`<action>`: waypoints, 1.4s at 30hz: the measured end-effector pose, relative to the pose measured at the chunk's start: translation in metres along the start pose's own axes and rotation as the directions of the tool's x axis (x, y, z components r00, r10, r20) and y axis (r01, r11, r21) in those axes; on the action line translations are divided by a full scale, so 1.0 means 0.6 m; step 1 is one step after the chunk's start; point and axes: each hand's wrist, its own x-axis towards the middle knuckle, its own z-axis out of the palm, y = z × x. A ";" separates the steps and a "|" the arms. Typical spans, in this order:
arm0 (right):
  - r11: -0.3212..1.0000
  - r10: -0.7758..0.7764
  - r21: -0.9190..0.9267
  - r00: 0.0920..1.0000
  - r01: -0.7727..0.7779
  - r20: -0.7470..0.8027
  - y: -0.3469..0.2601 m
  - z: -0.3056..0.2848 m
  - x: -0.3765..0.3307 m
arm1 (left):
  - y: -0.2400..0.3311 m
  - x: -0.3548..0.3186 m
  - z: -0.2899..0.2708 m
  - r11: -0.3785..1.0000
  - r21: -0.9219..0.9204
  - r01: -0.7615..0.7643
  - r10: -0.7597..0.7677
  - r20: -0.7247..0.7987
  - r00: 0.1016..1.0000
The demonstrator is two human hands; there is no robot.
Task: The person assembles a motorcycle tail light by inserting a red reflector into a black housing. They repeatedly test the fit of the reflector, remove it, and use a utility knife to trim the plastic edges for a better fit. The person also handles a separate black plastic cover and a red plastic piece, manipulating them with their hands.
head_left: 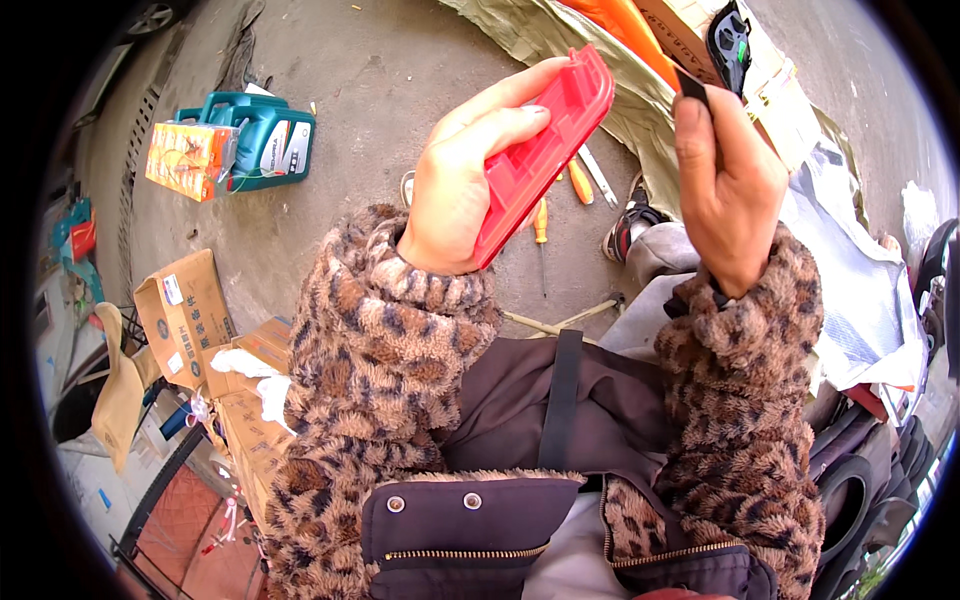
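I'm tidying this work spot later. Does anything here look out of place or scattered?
Yes: screwdrivers lie loose on the concrete below the red case in the left hand, and opened cardboard boxes sit jumbled at the left.

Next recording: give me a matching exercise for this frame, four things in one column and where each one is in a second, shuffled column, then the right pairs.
Things:
1. red plastic case
2. small black piece
3. teal jug
4. orange-handled screwdrivers

Places:
A. on the concrete floor, beyond and below the hands
B. pinched in the right hand
C. on the ground at upper left, beside an orange box
D. gripped in the left hand

Pairs: 1-D, 2-B, 3-C, 4-A
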 end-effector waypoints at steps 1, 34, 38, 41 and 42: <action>0.998 -0.062 0.031 0.998 0.061 0.026 -0.014 0.007 -0.007 | 0.000 0.003 0.004 1.000 0.011 0.002 -0.002 -0.028 1.000; 0.989 -0.132 -0.057 0.990 0.135 0.058 -0.015 -0.002 -0.012 | -0.007 0.005 -0.003 0.982 0.065 0.176 -0.178 0.028 0.984; 0.975 -0.211 -0.013 0.935 0.224 0.285 -0.043 -0.001 -0.023 | -0.009 0.005 0.001 0.984 0.054 0.170 -0.170 -0.011 0.985; 0.977 -0.200 0.003 0.918 0.212 0.343 -0.045 0.000 -0.028 | -0.008 0.003 0.003 0.979 0.070 0.190 -0.189 -0.026 0.982; 0.978 -0.199 0.007 0.916 0.209 0.349 -0.044 0.001 -0.029 | -0.007 0.003 0.005 0.978 0.072 0.195 -0.194 -0.027 0.981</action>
